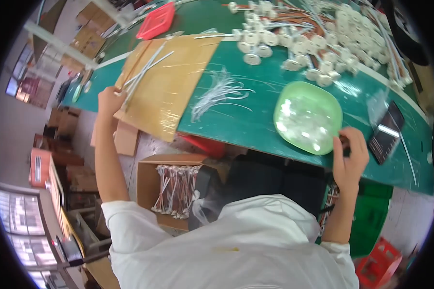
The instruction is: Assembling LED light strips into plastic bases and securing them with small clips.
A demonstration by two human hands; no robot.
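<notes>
The light green, rounded-square plastic bowl (318, 94) sits on the dark green tabletop (241, 123) close to the near edge, prob. for easy reach by the R hand (353, 154). That hand's thumb & fingers are at the bowl's near-right rim; can't tell if they pinch it, hold some small bit or only rest there. The raised wall presumably keeps loose contents from scattering. Bowl looks smooth, glossy, upright, w/ clear shiny pieces inside, too blurred to ID.

Just L of the bowl: a loose fan of thin white strands (219, 96), roughly aligned, prob. so single ones pull free easily.

Farther L of the bowl: a tan, shiny-surfaced flat sheet (181, 79) overhanging the table edge, w/ a few thin pale grey tubes (147, 70) lying crossed on top. The L hand (111, 100) is at its far-L side, fingers curled in; can't tell if they grip a tube, the sheet or nothing.

Beyond the bowl: a big heap of white round disc-ended pieces (318, 45), maybe pushed back to free working room. R of the bowl: 1 dark rectangular phone (387, 132), apart from the R hand.
</notes>
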